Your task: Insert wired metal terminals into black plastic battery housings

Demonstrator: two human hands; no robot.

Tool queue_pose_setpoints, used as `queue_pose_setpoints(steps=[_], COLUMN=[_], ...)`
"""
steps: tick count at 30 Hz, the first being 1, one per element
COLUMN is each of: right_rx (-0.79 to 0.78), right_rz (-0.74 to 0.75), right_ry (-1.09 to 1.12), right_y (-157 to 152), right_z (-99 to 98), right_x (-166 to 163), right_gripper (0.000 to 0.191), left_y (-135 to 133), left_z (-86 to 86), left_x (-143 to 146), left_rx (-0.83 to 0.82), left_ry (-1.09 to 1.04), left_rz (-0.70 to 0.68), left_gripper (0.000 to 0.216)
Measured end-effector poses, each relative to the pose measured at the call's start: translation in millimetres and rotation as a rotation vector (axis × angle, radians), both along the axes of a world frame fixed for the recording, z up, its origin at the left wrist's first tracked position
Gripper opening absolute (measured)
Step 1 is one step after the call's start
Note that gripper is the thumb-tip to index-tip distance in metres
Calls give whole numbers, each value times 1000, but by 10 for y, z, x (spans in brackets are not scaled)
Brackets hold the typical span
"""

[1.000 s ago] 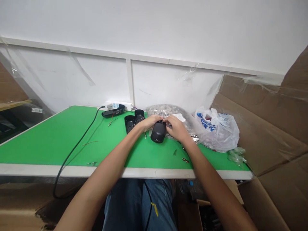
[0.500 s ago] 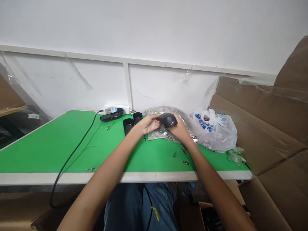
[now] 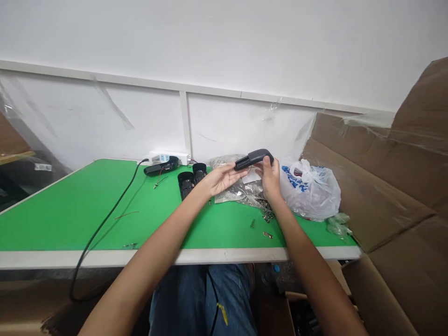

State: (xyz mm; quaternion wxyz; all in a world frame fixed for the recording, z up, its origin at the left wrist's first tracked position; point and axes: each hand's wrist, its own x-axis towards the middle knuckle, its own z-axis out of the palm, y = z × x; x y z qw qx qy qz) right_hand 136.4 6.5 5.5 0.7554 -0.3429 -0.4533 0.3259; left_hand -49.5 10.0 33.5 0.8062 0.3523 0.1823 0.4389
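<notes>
Both hands hold a black, curved plastic housing [image 3: 255,158] above the table, a slotted narrow end on the left and a rounded end on the right. My left hand [image 3: 224,179] is closed at the slotted end, thumb on top and fingers beneath. At the rounded end, my right hand [image 3: 271,177] pinches the piece between thumb and fingers. Below them lies a clear plastic bag [image 3: 231,193] of small parts. Two black hollow shells [image 3: 185,182] stand left of the bag. Loose small metal pieces [image 3: 268,234] lie near my right forearm.
A white power strip [image 3: 170,157] sits by the wall, with a black cable [image 3: 105,228] running over the green table's [image 3: 70,210] front edge. Another black housing [image 3: 161,167] with wires lies beside it. A white carrier bag [image 3: 315,191] and tall cardboard [image 3: 378,177] bound the right side.
The black housing has been turned from end-on to lengthwise and raised slightly. My right hand has shifted right with its rounded end. My left hand has stayed at the narrow end.
</notes>
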Motion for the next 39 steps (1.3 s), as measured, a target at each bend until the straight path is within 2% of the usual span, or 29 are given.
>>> queue_pose_setpoints(steps=[3, 7, 15, 20, 24, 28, 34, 39], right_rx=[-15, -133, -276, -329, -377, -401, -401, -395], right_rz=[102, 280, 488, 463, 455, 456, 495, 488], right_ry=[228, 461, 448, 457, 511, 600, 611, 598], right_y=[12, 29, -40, -16, -48, -88, -82, -48], right_z=[36, 77, 148, 106, 136, 179, 163, 142], right_x=[57, 103, 70, 97, 124, 131, 152, 134], right_gripper=[49, 43, 50, 51, 54, 56, 56, 54], left_y=[-57, -127, -235, -177, -54, 59, 71, 33], left_z=[-23, -64, -36, -49, -104, -124, -89, 1], left_x=[47, 158, 254, 216, 159, 91, 44, 15], left_rx=[76, 173, 235, 310, 377, 345, 342, 443], left_ry=[28, 67, 165, 259, 354, 328, 319, 244], left_rz=[-82, -45, -5, 128, 347, 503, 609, 640], left_gripper=[36, 22, 18, 20, 16, 16, 17, 26])
